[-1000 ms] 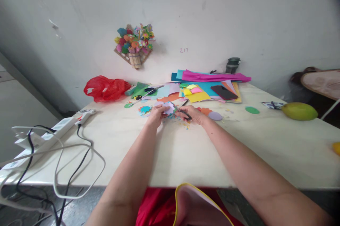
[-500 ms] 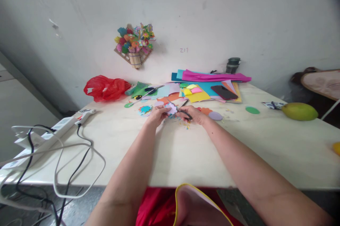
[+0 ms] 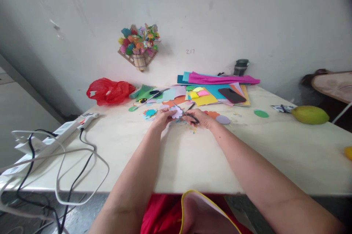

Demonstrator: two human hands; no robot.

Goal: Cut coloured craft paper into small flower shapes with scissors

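A light purple paper flower (image 3: pixel 176 112) with a scalloped edge is pinched in my left hand (image 3: pixel 164 117). Dark-handled scissors (image 3: pixel 193 117) are in my right hand (image 3: pixel 200 118), their blades beside the flower's right edge. Small paper scraps (image 3: pixel 192 128) are scattered on the table beneath both hands. To the left of my left hand lies a blue paper flower (image 3: pixel 150 113) over other cut pieces. Orange paper pieces (image 3: pixel 213 114) and a purple paper disc (image 3: pixel 223 119) rest right of my right hand.
Coloured sheets (image 3: pixel 211 93), a phone (image 3: pixel 232 95), a red bag (image 3: pixel 110 91) and a second pair of scissors (image 3: pixel 156 93) lie at the back. Power strips (image 3: pixel 52 140) with loose cables are left; a green disc (image 3: pixel 261 113) and a mango (image 3: pixel 310 115) are right.
The purple flower has turned slightly in my left hand beside the scissors. Both hands have otherwise stayed in nearly the same place.
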